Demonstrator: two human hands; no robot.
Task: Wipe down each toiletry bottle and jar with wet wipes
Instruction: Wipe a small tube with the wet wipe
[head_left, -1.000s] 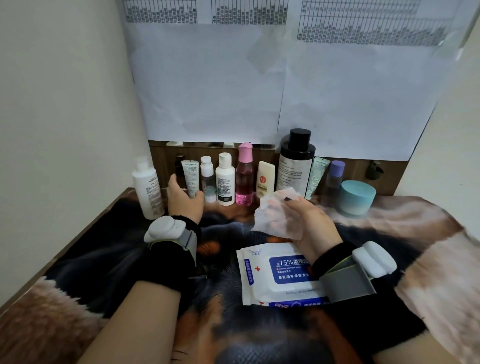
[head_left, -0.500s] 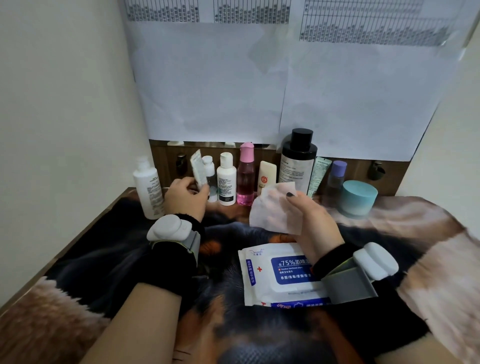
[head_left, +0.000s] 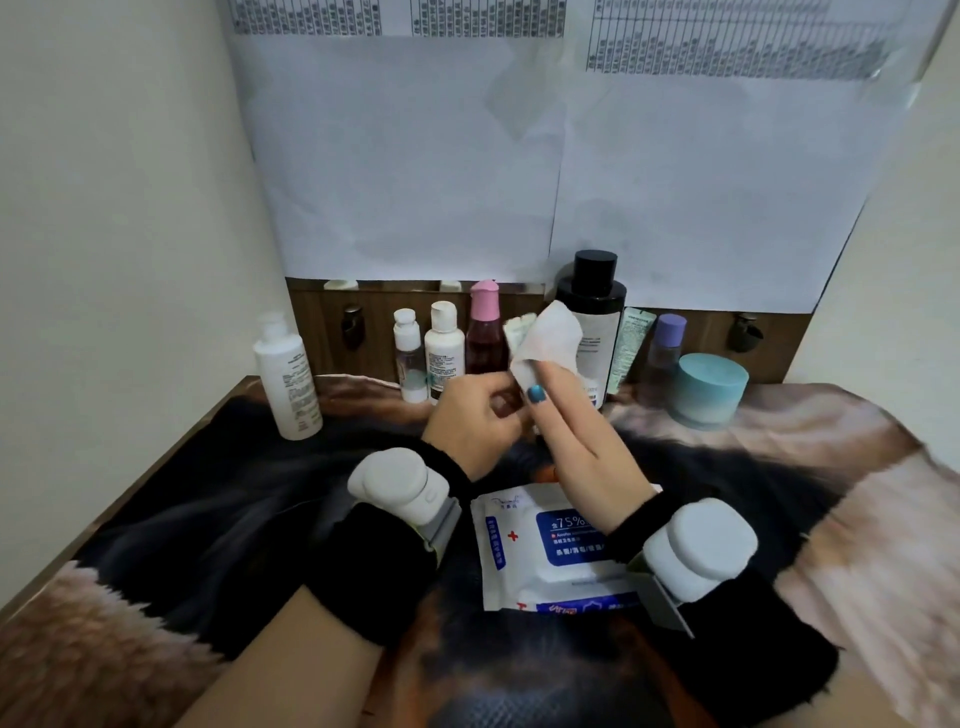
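My left hand (head_left: 470, 415) grips the lower end of a small grey-green tube (head_left: 514, 332), held up over the middle of the table. My right hand (head_left: 576, 431) presses a white wet wipe (head_left: 548, 335) around the tube, hiding most of it. Along the back wall stand a white bottle (head_left: 288, 376), two small white bottles (head_left: 408, 353) (head_left: 444, 351), a pink-capped bottle (head_left: 484, 332), a big black-capped bottle (head_left: 597, 317), a green tube (head_left: 626, 348), a purple-capped bottle (head_left: 665, 348) and a teal jar (head_left: 709, 387).
A pack of 75% alcohol wipes (head_left: 540, 551) lies flat below my hands on the fur-print cloth (head_left: 208, 519). Papers (head_left: 415, 156) hang on the back wall. A plain wall (head_left: 104, 260) closes the left side.
My left hand lifted the small tube out of the row and carried it right. My right hand brought the wipe up and wrapped it around the tube.
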